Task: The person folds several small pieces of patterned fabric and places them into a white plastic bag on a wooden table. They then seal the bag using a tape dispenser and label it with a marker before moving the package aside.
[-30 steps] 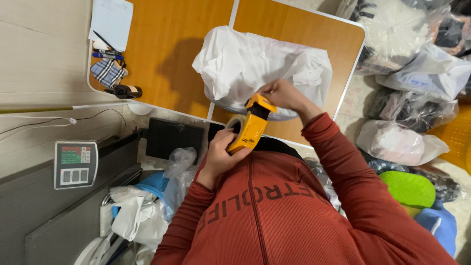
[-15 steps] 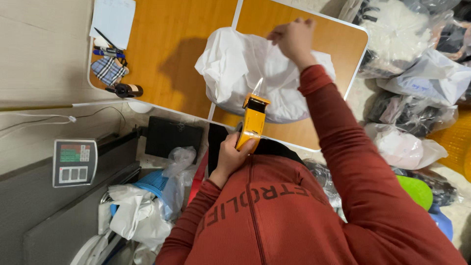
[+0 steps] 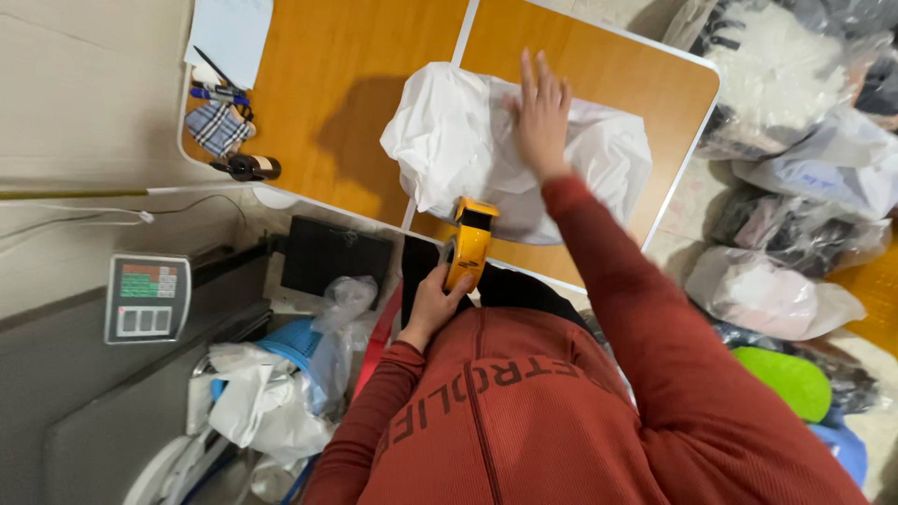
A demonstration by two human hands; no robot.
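Since half a second ago the right hand (image 3: 541,117) has dropped from its raised pinch and now lies flat, fingers spread and released, on top of the white plastic bag (image 3: 468,140) at the upper middle of the frame; the thin strip it was pulling up is no longer seen. Meanwhile the left hand (image 3: 435,304) has barely shifted: its grip is clenched around the yellow tape dispenser (image 3: 470,241), which stands just below the bag's lower edge at the centre of the frame, its head pointing up toward the bag. That crumpled bag rests on the orange surface (image 3: 355,103), straddling the seam between its two panels. At the upper left of the frame, on the surface's corner, sit a sheet of white paper (image 3: 232,33), some pens (image 3: 220,92), a checked cloth (image 3: 217,126) and a small dark bottle (image 3: 251,166). Below them, at the left edge, a grey digital scale (image 3: 147,297) hangs off to the side, with a black box (image 3: 335,254) between it and the dispenser hand. Loose plastic wrap (image 3: 281,393) piles up at the lower left. Bagged clothes (image 3: 795,140) are heaped along the right side of the frame, with a bright green item (image 3: 793,379) just beside the red sleeve (image 3: 636,309).
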